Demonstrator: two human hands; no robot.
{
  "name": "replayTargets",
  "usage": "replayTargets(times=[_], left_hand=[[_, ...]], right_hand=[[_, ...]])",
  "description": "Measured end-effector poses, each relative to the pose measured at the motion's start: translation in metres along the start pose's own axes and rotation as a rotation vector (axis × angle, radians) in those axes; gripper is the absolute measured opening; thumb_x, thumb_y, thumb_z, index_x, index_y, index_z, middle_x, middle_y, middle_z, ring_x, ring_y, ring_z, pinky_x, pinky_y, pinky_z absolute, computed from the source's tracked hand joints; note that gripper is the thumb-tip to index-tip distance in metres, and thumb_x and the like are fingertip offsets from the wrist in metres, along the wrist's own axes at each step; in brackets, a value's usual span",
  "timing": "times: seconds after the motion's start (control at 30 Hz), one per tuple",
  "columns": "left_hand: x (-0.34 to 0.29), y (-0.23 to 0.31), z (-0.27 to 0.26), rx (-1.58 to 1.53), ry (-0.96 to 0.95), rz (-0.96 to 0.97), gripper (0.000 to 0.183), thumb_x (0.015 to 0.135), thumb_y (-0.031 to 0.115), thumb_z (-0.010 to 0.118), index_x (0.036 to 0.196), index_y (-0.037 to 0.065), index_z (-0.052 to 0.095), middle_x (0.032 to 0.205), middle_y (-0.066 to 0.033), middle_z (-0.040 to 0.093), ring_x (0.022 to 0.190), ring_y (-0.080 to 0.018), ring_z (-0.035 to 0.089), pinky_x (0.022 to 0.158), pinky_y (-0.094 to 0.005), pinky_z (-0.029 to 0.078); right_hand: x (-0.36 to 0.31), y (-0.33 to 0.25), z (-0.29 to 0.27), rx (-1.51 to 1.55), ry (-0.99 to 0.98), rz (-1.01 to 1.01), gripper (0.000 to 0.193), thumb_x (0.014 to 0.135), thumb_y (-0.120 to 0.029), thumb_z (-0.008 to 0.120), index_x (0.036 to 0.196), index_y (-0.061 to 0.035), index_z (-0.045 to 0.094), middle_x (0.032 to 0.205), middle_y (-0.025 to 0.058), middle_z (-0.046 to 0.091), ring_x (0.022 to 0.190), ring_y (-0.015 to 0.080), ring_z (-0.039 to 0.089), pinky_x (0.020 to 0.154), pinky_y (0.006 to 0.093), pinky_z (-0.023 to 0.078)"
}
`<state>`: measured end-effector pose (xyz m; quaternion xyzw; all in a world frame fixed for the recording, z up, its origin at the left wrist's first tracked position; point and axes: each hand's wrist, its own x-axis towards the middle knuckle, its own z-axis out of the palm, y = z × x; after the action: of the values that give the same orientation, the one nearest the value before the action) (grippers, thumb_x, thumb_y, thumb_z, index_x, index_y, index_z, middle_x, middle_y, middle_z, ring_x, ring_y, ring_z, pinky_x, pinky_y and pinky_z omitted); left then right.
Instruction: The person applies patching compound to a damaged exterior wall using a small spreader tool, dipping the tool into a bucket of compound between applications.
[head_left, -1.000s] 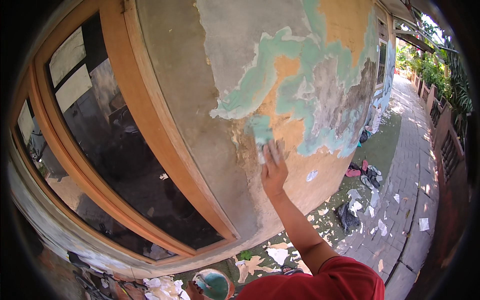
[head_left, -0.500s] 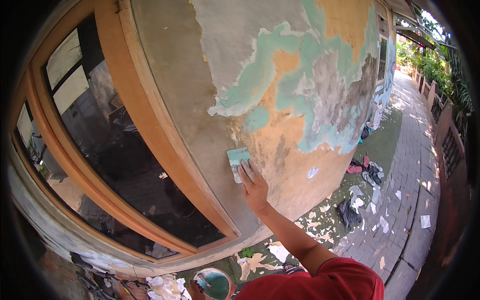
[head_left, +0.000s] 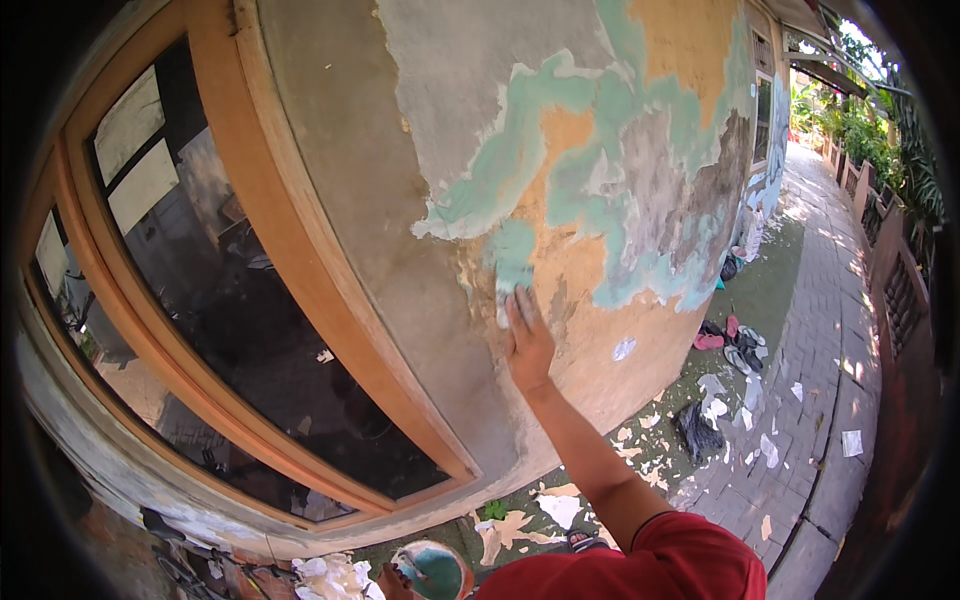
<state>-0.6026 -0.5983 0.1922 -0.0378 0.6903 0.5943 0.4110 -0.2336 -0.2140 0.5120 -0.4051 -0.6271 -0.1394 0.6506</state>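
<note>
My right hand (head_left: 531, 352) is closed on a flat, teal-smeared putty scraper (head_left: 513, 277), blurred by motion and pressed against the wall (head_left: 575, 345). Around it, the wall is a patchwork of bare grey plaster, old orange paint and mint-green smears. At the lower edge, my left hand (head_left: 392, 580) grips the side of a round tub (head_left: 467, 578) with blue-green paste inside. Most of that hand's fingers are hidden or cut off by the frame.
An orange wooden window frame (head_left: 290, 200) with dark panes stands left. Paint flakes (head_left: 560, 508), a black plastic bag (head_left: 697, 432) and sandals (head_left: 743, 350) lie along the wall's foot. A paved path (head_left: 800, 400) runs beside a low fence (head_left: 900, 300) at right.
My right hand has moved the scraper up and to the right, from the grey strip onto the orange and green area. The left hand and tub stay nearly in place.
</note>
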Motion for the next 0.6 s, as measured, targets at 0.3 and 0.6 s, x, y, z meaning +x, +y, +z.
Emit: replayTargets(times=[0.3,0.6], left_hand=[[0.000,-0.006,0.010,-0.030,0.005,0.023,0.023,0.093,0.036,0.063,0.086,0.015,0.061,0.062,0.0040,0.046,0.046,-0.0098,0.041,0.039,-0.0273,0.032],[-0.001,-0.016,0.035,-0.040,-0.028,0.045,0.023,0.094,0.038,0.064,0.086,0.016,0.062,0.062,0.0040,0.048,0.046,-0.0096,0.043,0.039,-0.0269,0.033]], right_hand=[[-0.104,-0.025,-0.057,0.362,-0.241,0.426,0.032,0.094,-0.002,0.061,0.126,-0.0035,0.066,0.133,0.0184,0.061,0.107,0.0298,0.067,0.088,0.0348,0.057],[-0.210,0.074,-0.102,0.773,-0.263,1.563,0.023,0.092,-0.010,0.071,0.109,0.0038,0.068,0.104,0.0115,0.071,0.090,0.0212,0.071,0.084,0.0349,0.059]])
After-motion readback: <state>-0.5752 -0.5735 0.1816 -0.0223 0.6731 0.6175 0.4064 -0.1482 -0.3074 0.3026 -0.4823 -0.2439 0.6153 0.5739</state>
